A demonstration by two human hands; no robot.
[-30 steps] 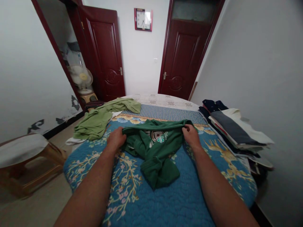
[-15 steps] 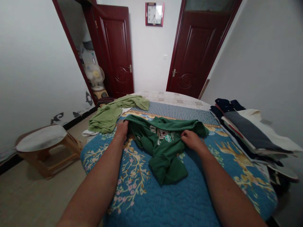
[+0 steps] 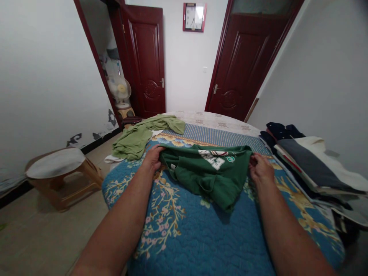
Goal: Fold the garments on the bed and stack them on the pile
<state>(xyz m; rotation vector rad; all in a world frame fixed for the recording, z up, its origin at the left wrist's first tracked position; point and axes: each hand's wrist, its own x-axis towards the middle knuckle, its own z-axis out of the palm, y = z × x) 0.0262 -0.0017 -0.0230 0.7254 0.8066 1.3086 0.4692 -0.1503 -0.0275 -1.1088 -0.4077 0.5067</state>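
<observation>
A dark green printed shirt [image 3: 198,172] is stretched sideways between my two hands over a blue flowered quilted cover [image 3: 201,245]. White lettering and a small badge show near its upper edge, and its lower part hangs in loose folds toward me. At the shirt's left end, my left hand [image 3: 152,159] is closed on the fabric. My right hand [image 3: 261,168] pinches the opposite upper corner. Which part of the shirt each hand grips, I cannot tell. Beyond my left hand lies a crumpled light green garment [image 3: 132,142].
A stack of folded clothes [image 3: 307,157] rises along the right edge of the table. On the floor at left stands a tan stool [image 3: 57,168] with a pale cover. A fan [image 3: 120,90], two dark red doors [image 3: 146,57] and a wall clock [image 3: 194,17] are farther back.
My right hand has moved outward to the right and now holds the shirt's far corner. The shirt's upper edge is pulled straighter, and its print has shifted right. The view has turned slightly left.
</observation>
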